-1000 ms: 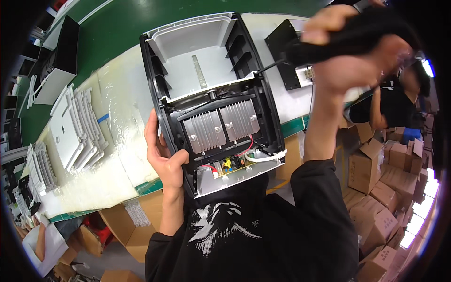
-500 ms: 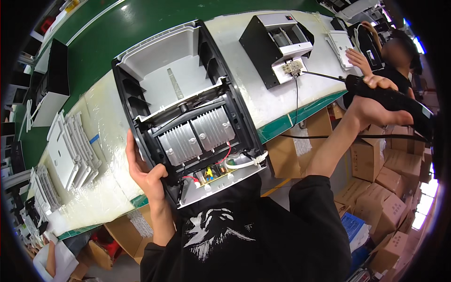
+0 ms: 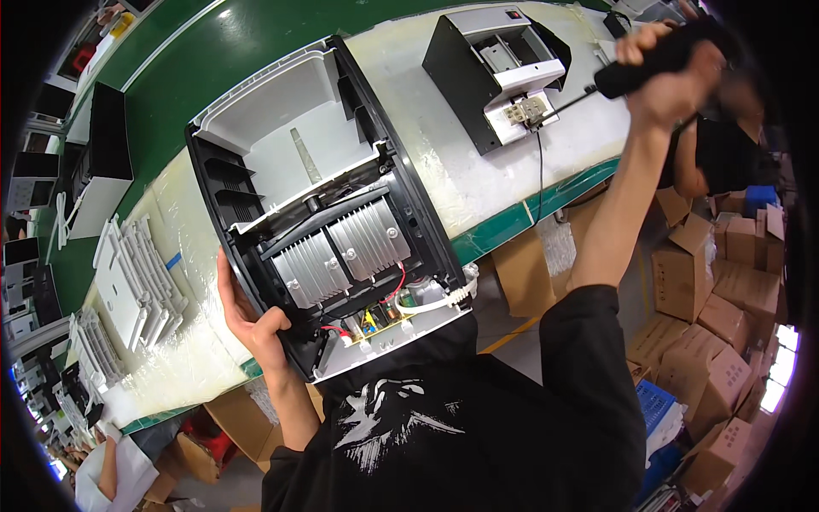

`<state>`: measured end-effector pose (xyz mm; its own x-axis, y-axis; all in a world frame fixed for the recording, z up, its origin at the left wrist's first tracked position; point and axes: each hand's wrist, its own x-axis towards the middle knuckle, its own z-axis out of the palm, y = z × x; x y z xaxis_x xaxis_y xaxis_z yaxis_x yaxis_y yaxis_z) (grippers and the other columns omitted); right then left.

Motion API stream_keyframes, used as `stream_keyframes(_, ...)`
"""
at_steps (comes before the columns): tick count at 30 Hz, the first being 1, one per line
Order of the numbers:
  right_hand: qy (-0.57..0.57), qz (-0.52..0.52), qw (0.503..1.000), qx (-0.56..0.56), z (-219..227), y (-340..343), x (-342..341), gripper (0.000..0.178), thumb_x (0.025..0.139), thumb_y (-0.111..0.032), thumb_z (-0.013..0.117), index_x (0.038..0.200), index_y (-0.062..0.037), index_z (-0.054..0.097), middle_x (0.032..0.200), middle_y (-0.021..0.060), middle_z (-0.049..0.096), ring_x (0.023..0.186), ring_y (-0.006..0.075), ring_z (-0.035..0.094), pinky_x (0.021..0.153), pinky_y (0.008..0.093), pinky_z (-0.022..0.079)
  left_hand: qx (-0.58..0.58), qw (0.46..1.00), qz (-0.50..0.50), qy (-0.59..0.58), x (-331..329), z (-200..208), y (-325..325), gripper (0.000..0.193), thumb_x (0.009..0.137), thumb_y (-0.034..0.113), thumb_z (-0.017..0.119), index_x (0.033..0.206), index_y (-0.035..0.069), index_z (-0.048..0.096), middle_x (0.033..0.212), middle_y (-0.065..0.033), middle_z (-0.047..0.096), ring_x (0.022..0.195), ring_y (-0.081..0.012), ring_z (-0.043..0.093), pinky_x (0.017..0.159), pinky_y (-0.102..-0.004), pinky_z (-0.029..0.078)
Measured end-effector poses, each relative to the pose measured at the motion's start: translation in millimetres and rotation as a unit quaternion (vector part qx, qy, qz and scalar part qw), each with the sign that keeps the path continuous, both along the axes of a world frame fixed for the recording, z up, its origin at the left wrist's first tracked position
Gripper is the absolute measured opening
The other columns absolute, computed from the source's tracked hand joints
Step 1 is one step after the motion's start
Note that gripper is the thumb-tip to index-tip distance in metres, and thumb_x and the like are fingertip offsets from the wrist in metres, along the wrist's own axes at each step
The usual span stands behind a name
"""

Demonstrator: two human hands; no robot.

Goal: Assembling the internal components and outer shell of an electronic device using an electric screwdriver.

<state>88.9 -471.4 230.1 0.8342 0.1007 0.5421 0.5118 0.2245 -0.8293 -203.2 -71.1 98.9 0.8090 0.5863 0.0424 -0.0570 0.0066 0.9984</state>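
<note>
My right hand (image 3: 674, 90) is closed around a black electric screwdriver (image 3: 627, 77), somewhat smeared by motion. The driver's thin bit points left, its tip at the outlet of a black-and-white screw feeder (image 3: 465, 85); whether a screw sits on it is too small to tell. My left hand (image 3: 256, 320) grips the left side of a black appliance housing (image 3: 409, 183) with a light grey inner shell, tilted on the bench edge against me. Inside it are two finned metal heat sinks (image 3: 341, 256), a small circuit board (image 3: 375, 328), red wires and a white cable (image 3: 435, 303).
White plastic panels (image 3: 128, 282) stand stacked on the film-covered bench (image 3: 205, 341) to the left. Another person (image 3: 725, 154) is at the far right, partly behind my arm. Cardboard boxes (image 3: 682, 256) fill the right side. A cord (image 3: 541, 171) hangs off the bench from the feeder.
My right hand has swung up and away with the screwdriver, its bit staying by the feeder outlet. The housing and my left hand appear slightly farther left.
</note>
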Motion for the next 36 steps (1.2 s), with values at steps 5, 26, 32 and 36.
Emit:
stream_keyframes(5, -0.081, -0.251, 0.963, -0.055, 19, 105, -6, 0.045, 0.095, -0.052, 0.052, 0.085, -0.0077, 0.054, 0.052, 0.0003, 0.05, 0.037, 0.0101, 0.049, 0.034, 0.0222, 0.039, 0.002, 1.0, -0.001, 0.031, 0, 14, -6, 0.094, 0.05, -0.009, 0.044, 0.143, -0.006, 0.035, 0.143, -0.0168, 0.043, 0.129, -0.0224, 0.045, 0.099, -0.0227, 0.038)
stream_keyframes(26, -0.039, 0.149, 0.988, -0.027, 56, 198, -56, 0.06, 0.091, -0.065, 0.04, 0.094, -0.0066, 0.053, 0.069, 0.0068, 0.053, 0.054, 0.0169, 0.052, 0.053, 0.0296, 0.043, -0.08, 0.988, -0.132, 0.002, -2, 11, 13, 0.09, 0.056, -0.01, 0.046, 0.145, -0.002, 0.035, 0.142, -0.0165, 0.044, 0.133, -0.0228, 0.041, 0.108, -0.026, 0.029)
stream_keyframes(32, -0.086, 0.143, 0.986, 0.0, 63, 300, -96, 0.062, 0.09, -0.066, 0.04, 0.089, -0.0058, 0.053, 0.063, 0.0063, 0.054, 0.048, 0.0154, 0.053, 0.046, 0.0276, 0.044, -0.109, 0.987, -0.116, -0.004, -3, 8, 11, 0.088, 0.057, -0.009, 0.049, 0.144, -0.001, 0.038, 0.138, -0.0176, 0.049, 0.128, -0.0227, 0.046, 0.104, -0.0265, 0.034)
stream_keyframes(36, -0.114, 0.135, 0.984, 0.011, 66, 320, -114, 0.064, 0.09, -0.067, 0.039, 0.085, -0.0052, 0.053, 0.058, 0.0059, 0.054, 0.043, 0.0143, 0.053, 0.041, 0.0263, 0.045, -0.073, 0.99, -0.119, -0.018, -2, 0, 14, 0.09, 0.056, -0.009, 0.048, 0.145, -0.002, 0.037, 0.135, -0.0149, 0.05, 0.116, -0.0193, 0.049, 0.089, -0.0239, 0.038)
